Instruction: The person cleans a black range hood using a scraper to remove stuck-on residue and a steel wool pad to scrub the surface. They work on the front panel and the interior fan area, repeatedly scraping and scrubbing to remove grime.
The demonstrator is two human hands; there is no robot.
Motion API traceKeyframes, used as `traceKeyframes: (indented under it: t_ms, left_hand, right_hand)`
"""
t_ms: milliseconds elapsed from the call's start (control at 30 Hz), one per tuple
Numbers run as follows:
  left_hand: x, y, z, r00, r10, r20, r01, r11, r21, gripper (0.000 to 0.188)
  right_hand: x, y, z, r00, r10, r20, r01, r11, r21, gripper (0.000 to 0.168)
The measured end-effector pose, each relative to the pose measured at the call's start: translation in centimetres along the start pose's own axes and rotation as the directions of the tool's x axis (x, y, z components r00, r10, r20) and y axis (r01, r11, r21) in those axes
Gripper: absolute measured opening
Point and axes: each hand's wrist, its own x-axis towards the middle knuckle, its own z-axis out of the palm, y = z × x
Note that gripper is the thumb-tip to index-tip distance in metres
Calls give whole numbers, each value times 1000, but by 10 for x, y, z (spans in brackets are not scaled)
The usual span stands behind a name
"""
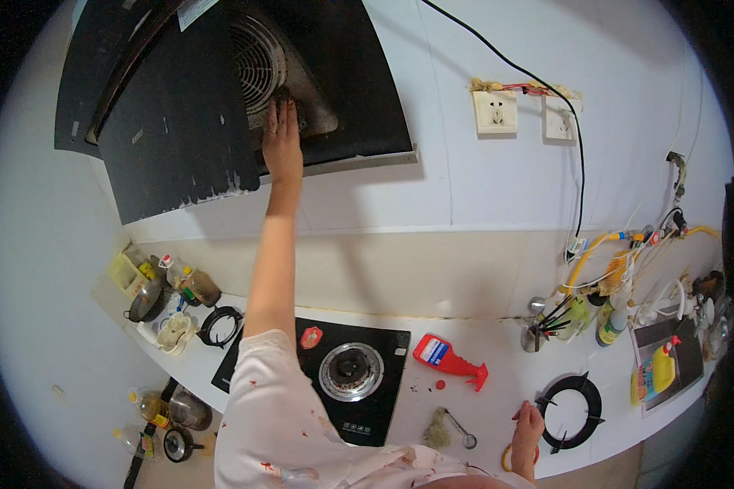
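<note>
My left hand [284,137] reaches up under the black range hood [361,104], fingers straight and close together. Its fingertips press a dark, rough scouring pad [301,116] against the hood beside the round fan grille [260,67]; the pad is mostly hidden. The hood's dark front panel [177,116] hangs to the left of the arm. Low on the right, my right hand [528,423] is loosely curled above the white counter, with nothing visible in it. Beside it lies a black pan support ring [593,397]. A yellow and red ring-shaped thing [507,457] shows behind the wrist.
A black gas cooktop [376,422] is below, partly covered by my sleeve. On the counter [489,330] lie a red spray bottle [446,356], a ladle [468,437] and a tan scrubber [437,431]. A yellow bottle [663,370] stands by the sink. A black cable [514,64] crosses the wall.
</note>
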Motion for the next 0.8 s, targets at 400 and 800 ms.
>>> traceKeyframes:
  t_ms: [400, 800]
  left_hand:
    - [12, 14, -3, 987, -123, -107, 124, 992, 4, 53]
    - [31, 25, -22, 981, -133, -144, 120, 988, -95, 50]
  right_hand:
    - [-5, -15, -8, 1000, -27, -8, 27, 999, -23, 41]
    - [-14, -23, -26, 998, -56, -36, 55, 998, -18, 38]
